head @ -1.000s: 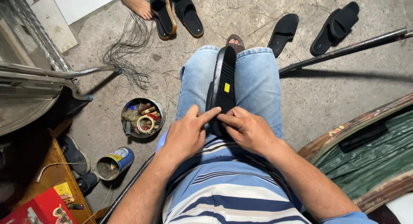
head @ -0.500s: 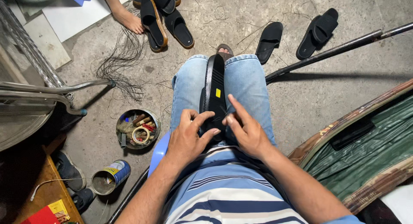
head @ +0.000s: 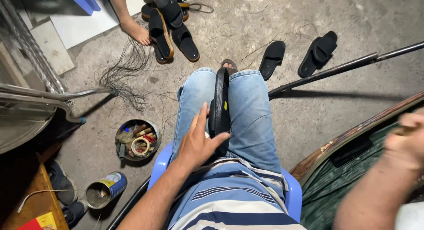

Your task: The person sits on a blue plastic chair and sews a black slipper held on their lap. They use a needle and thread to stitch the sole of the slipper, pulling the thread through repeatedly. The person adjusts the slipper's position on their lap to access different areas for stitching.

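Observation:
A black sandal (head: 219,107) stands on edge between my knees, clamped by my jeans-clad thighs as I sit on a blue plastic chair (head: 160,163). My left hand (head: 197,144) rests against its near end, thumb on the sole and fingers spread along its left side. My right hand (head: 407,137) is raised far to the right over a green-lined wooden case (head: 353,168). It is blurred with its fingers curled, and anything inside them is hidden.
Several black sandals (head: 170,29) lie on the concrete ahead, beside another person's bare foot (head: 134,30) and a tangle of dark thread (head: 126,71). A round tin of small tools (head: 137,140) and an open can (head: 104,190) stand at my left. A metal rod (head: 340,69) crosses on the right.
My right hand left the sandal and swung out to the right over the case. My left hand stayed on the sandal. The view tilted so the far sandals sit lower in frame.

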